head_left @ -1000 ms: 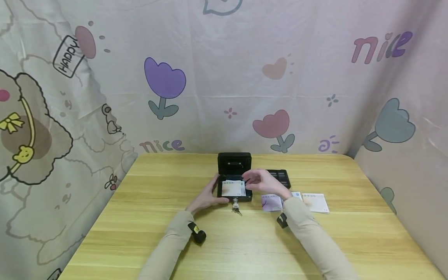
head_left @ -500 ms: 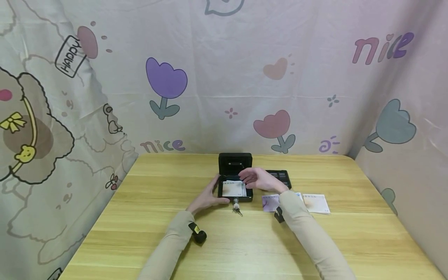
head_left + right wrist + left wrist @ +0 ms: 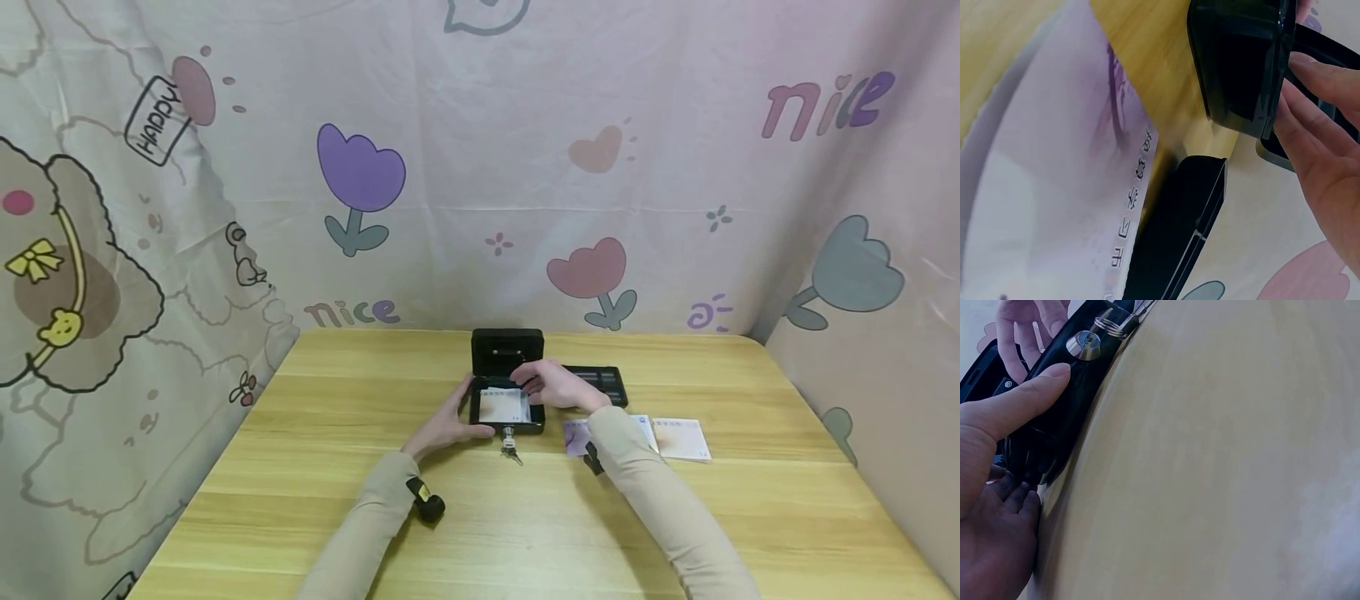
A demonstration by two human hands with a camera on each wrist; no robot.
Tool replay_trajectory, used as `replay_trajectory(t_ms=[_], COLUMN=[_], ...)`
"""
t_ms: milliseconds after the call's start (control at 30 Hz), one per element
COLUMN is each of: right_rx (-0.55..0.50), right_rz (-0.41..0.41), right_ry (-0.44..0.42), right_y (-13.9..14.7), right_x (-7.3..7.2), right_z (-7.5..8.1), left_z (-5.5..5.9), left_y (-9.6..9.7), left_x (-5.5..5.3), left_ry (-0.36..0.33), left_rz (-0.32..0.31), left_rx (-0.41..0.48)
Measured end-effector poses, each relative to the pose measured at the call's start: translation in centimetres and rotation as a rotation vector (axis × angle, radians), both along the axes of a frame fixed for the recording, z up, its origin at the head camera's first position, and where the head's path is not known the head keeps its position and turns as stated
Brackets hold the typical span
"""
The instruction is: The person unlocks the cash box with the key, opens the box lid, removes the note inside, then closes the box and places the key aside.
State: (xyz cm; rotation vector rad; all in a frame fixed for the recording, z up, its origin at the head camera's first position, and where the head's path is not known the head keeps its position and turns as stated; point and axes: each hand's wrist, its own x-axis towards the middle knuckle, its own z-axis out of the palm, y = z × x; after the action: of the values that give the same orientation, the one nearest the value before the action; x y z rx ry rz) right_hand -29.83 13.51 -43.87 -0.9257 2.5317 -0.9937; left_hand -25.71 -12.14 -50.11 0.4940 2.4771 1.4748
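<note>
A small black cash box (image 3: 528,427) stands with its lid (image 3: 507,352) raised, and a stack of paper banknotes (image 3: 501,406) lies inside. My left hand (image 3: 446,427) grips the box's left end, thumb on the front face near the lock (image 3: 1085,345) and fingers round the side. Over the right part of the box is my right hand (image 3: 558,387), its fingers loosely bent and reaching in past the rim. The right wrist view shows this hand's fingers (image 3: 1310,131) at the box edge with the thumb apart. Its fingertips are partly hidden.
Keys (image 3: 512,450) hang from the front lock. A black compartment tray (image 3: 611,383) lies right of the box, partly behind the right hand. In front of it lie purple banknotes (image 3: 575,435), blue banknotes (image 3: 643,423) and brownish banknotes (image 3: 682,439). A printed curtain (image 3: 450,167) hangs behind the table.
My right hand has shifted slightly left, farther over the box, and its sleeve now covers less of the blue banknotes. The left hand stays on the box. The head view has shifted slightly.
</note>
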Motion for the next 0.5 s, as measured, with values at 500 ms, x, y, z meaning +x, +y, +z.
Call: replay_trajectory(t_ms=[500], right_rx=[0.032], right_rz=[0.002], right_ry=[-0.021], right_y=[-0.51], right_x=[-0.52], right_z=[-0.10], left_z=[0.12], left_y=[0.00], left_x=[0.19], left_ry=[-0.008], left_rz=[0.002], left_rx=[-0.001])
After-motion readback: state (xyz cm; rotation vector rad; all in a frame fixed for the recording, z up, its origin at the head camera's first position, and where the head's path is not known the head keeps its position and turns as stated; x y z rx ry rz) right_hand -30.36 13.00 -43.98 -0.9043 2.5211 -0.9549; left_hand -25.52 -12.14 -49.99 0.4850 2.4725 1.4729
